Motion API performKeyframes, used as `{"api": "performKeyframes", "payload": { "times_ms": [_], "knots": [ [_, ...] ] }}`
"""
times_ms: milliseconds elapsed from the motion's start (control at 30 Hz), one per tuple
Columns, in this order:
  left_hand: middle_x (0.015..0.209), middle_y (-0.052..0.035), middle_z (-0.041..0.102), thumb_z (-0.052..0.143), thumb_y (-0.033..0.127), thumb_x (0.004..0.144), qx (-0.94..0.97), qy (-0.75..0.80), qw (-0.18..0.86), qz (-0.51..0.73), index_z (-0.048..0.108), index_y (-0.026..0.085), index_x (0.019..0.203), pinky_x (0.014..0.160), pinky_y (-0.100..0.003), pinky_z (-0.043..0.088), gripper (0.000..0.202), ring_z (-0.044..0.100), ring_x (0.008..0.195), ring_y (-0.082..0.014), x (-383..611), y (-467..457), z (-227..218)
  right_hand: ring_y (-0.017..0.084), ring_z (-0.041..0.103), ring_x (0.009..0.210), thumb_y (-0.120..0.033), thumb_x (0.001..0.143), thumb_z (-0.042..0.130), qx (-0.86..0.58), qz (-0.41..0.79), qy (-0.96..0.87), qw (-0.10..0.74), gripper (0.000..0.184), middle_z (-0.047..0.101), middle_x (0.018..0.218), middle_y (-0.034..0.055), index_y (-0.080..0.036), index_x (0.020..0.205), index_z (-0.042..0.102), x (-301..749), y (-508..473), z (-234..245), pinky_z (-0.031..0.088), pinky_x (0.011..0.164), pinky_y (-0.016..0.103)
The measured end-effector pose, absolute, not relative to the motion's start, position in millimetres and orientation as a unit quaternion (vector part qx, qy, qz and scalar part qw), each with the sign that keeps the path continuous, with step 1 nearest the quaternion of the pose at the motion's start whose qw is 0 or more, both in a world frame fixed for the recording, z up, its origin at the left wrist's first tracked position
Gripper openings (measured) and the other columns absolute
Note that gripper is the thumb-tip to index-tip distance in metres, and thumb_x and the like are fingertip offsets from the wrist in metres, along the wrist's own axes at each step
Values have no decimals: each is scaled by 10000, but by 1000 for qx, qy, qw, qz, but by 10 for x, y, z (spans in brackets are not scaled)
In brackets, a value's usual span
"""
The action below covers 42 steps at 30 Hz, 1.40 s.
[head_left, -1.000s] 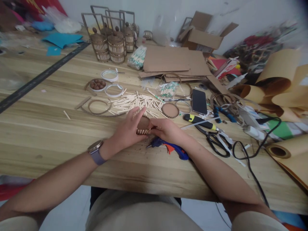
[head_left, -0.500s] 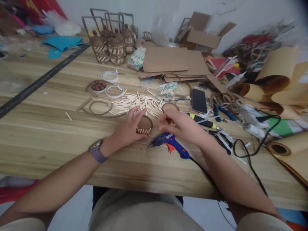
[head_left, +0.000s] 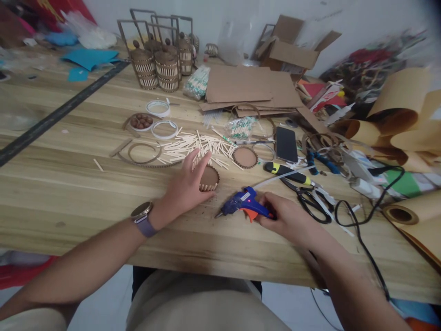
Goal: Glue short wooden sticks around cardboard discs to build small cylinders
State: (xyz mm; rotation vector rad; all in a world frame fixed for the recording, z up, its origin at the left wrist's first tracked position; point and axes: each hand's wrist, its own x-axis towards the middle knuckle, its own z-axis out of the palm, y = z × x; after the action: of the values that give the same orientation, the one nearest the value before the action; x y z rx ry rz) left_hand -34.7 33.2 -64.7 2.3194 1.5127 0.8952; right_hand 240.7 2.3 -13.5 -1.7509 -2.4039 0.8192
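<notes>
My left hand (head_left: pixel 186 186) rests on the wooden table (head_left: pixel 86 184), fingers curled against a small round brown cardboard disc (head_left: pixel 209 178) with short wooden sticks glued along its near edge. My right hand (head_left: pixel 287 219) is closed around the handle of a blue hot glue gun (head_left: pixel 241 205) with an orange trigger, lying on the table with its nozzle pointing left. A pile of loose wooden sticks (head_left: pixel 196 146) lies just beyond the disc. A second toothed cardboard disc (head_left: pixel 245 157) sits to the right of the pile.
Black scissors (head_left: pixel 310 197), a yellow-handled cutter (head_left: pixel 284 172), a phone (head_left: pixel 285 144) and the gun's black cable (head_left: pixel 358 216) lie to the right. Tape rolls (head_left: pixel 158 108), cardboard rings (head_left: pixel 139 153), finished stick lanterns (head_left: pixel 160 66), flat cardboard (head_left: pixel 248 87) and brown paper rolls (head_left: pixel 403 105) fill the back.
My right hand left the disc, swung right and down, and closed on the glue gun. My left hand stayed holding the disc.
</notes>
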Motion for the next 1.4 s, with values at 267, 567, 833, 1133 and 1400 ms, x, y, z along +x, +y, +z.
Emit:
{"api": "performKeyframes", "payload": {
  "times_ms": [267, 567, 833, 1133, 1400],
  "knots": [
    [1551, -157, 238, 818, 247, 706, 792, 509, 124, 315, 183, 307, 1532, 1164, -607, 328, 1043, 259, 1468, -394, -355, 345, -652, 160, 467, 538, -365, 783, 536, -571, 210, -777, 162, 148, 567, 673, 0, -232, 846, 527, 2516, -75, 118, 371, 509, 284],
    [1558, -161, 230, 809, 256, 709, 791, 506, 138, 316, 185, 305, 1526, 1169, -618, 301, 1028, 259, 1468, -395, -367, 348, -675, 161, 396, 511, -495, 891, 494, -557, 194, -773, 232, 310, 450, 568, -14, -251, 703, 464, 2433, 64, 262, 311, 492, 295],
    [1542, -163, 252, 819, 261, 699, 792, 509, 126, 312, 192, 305, 1525, 1157, -611, 327, 1038, 279, 1455, -396, -370, 344, -667, 155, 502, 588, -448, 664, 742, -556, 473, -620, 288, 308, 561, 666, -5, -218, 778, 573, 2324, 291, -47, 411, 550, 293],
    [1531, -193, 277, 797, 229, 713, 800, 503, 112, 308, 169, 258, 1537, 1169, -590, 310, 1037, 302, 1446, -381, -372, 347, -688, 129, 479, 543, -625, 779, 648, -536, 490, -646, 234, 442, 551, 633, 2, -188, 728, 609, 2333, 256, -380, 390, 471, 251],
    [1545, -190, 261, 796, 236, 722, 800, 503, 116, 306, 141, 257, 1552, 1177, -578, 301, 1058, 280, 1457, -376, -377, 346, -711, 232, 667, 758, -595, 825, 593, -510, 410, -731, 193, 399, 725, 812, 51, -214, 854, 705, 2271, 215, -336, 551, 694, 337]
  ]
}}
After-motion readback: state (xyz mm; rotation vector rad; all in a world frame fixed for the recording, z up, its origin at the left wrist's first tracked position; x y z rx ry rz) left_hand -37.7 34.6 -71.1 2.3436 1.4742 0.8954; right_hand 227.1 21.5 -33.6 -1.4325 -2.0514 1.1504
